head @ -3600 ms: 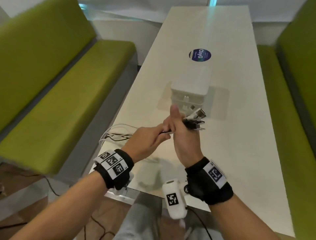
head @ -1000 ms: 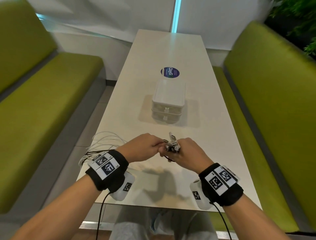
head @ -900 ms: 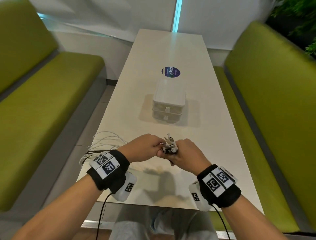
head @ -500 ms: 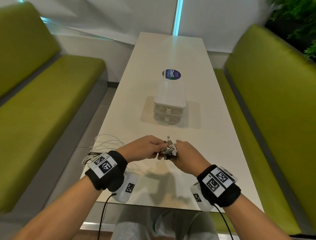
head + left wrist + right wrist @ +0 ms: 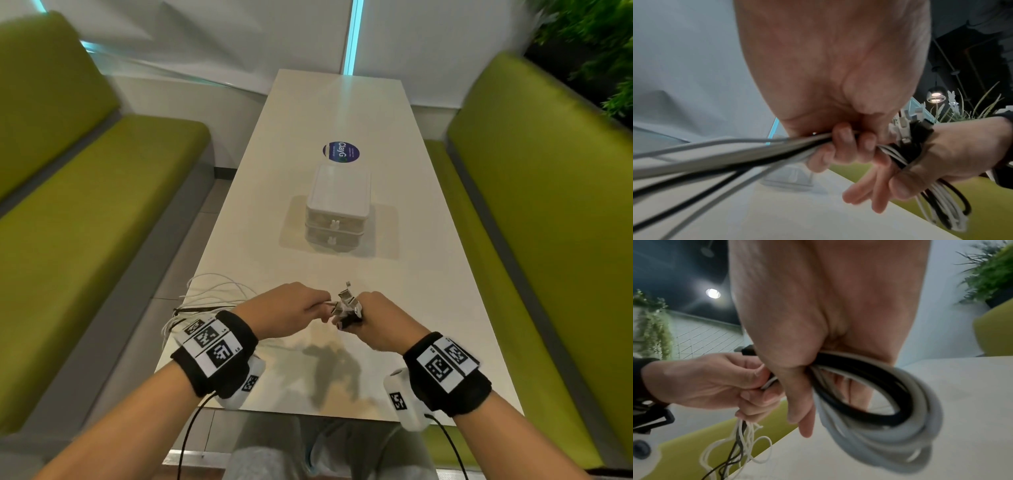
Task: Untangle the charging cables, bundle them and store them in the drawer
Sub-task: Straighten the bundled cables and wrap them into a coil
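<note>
Both hands meet over the near part of the white table [image 5: 424,281]. My right hand [image 5: 383,320] grips a looped coil of white and black charging cables [image 5: 885,421], with the plug ends [image 5: 347,301] sticking up past the thumb. My left hand [image 5: 286,313] holds the same strands [image 5: 731,152] just left of the coil. The loose cable lengths [image 5: 209,298] trail left over the table's edge. A white two-drawer box [image 5: 337,212] stands farther back at the table's middle, both drawers closed.
Green benches [image 5: 85,205] flank the table on both sides [image 5: 548,205]. A round blue sticker [image 5: 340,152] lies behind the drawer box. Plants [image 5: 596,44] stand at the far right.
The hands came down from in front of the drawer box to just above the table. Over the last second they have stayed together there, with the plug ends shifting slightly.
</note>
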`<state>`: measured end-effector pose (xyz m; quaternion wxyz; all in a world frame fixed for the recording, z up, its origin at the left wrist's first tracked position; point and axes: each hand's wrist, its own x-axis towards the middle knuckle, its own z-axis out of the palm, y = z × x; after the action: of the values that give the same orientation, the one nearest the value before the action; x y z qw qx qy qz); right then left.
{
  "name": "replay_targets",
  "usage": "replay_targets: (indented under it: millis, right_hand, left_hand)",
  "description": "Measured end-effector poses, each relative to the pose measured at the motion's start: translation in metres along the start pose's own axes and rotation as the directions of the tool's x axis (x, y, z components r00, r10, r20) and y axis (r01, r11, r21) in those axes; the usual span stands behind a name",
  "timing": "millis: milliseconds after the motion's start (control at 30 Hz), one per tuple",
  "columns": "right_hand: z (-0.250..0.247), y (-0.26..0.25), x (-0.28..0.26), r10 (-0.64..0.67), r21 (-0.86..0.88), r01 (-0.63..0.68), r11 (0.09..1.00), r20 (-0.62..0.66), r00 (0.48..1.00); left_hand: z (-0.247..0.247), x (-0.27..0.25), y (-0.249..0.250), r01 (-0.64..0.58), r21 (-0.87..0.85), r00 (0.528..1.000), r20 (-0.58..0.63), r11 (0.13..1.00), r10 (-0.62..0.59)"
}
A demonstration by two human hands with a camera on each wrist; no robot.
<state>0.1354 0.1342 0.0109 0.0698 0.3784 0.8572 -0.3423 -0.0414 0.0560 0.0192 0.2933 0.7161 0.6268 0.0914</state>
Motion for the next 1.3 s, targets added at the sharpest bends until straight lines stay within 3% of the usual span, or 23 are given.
replay_targets:
  millis: [167, 367, 467, 533, 600, 700, 800, 867, 1100, 1233, 1300]
  right_hand:
    - [0.0, -0.005, -0.009, -0.04, 0.315, 0.018, 0.949, 0.062, 0.997]
    - [0.0, -0.007, -0.008, -0.008, 0.312, 0.001, 0.95, 0.022, 1.0]
    - [-0.006, -0.008, -0.007, -0.003, 0.281, 0.03, 0.959, -0.096, 0.995]
    - [-0.015, -0.009, -0.009, -0.027, 0.34, 0.077, 0.937, -0.15, 0.988]
    - [-0.021, -0.008, -0.011, -0.023, 0.444, 0.107, 0.89, -0.191, 0.981]
    - [-0.018, -0.005, -0.005, 0.114, 0.65, 0.079, 0.756, -0.249, 0.962]
    - [-0.011, -0.005, 0.0, 0.256, 0.899, 0.088, 0.429, -0.215, 0.943]
    - [-0.011, -0.008, -0.001, 0.246, 0.948, 0.118, 0.296, -0.195, 0.949]
    - [-0.01, -0.015, -0.01, 0.177, 0.949, 0.232, 0.214, -0.272, 0.946]
    - [-0.005, -0.018, -0.014, 0.195, 0.935, 0.305, 0.179, -0.338, 0.921]
    - [-0.005, -0.021, -0.015, 0.245, 0.918, 0.304, 0.254, -0.365, 0.898]
  left_hand:
    - [-0.002, 0.002, 0.0, -0.043, 0.103, 0.997, -0.061, 0.994, 0.05]
    - [0.001, 0.004, 0.003, -0.057, 0.2, 0.991, -0.108, 0.978, 0.08]
    - [-0.002, 0.002, 0.001, -0.074, 0.007, 0.989, -0.131, 0.997, 0.075]
    - [-0.003, -0.002, -0.003, -0.028, -0.168, 0.991, -0.131, 0.985, 0.006]
    - [-0.002, -0.007, -0.006, 0.034, -0.258, 0.991, -0.117, 0.966, -0.066]
    - [-0.002, -0.008, -0.008, 0.059, -0.171, 0.98, -0.176, 0.983, -0.09]
    - [-0.005, -0.005, -0.006, 0.117, -0.223, 0.951, -0.256, 0.968, -0.174]
    - [-0.003, -0.003, 0.001, 0.108, -0.222, 0.936, -0.305, 0.969, -0.174]
    - [0.022, 0.007, 0.038, 0.051, -0.25, 0.886, -0.436, 0.967, -0.159]
    - [0.03, 0.012, 0.051, 0.063, -0.313, 0.907, -0.379, 0.948, -0.185]
    - [0.034, 0.013, 0.056, 0.066, -0.285, 0.925, -0.341, 0.956, -0.166]
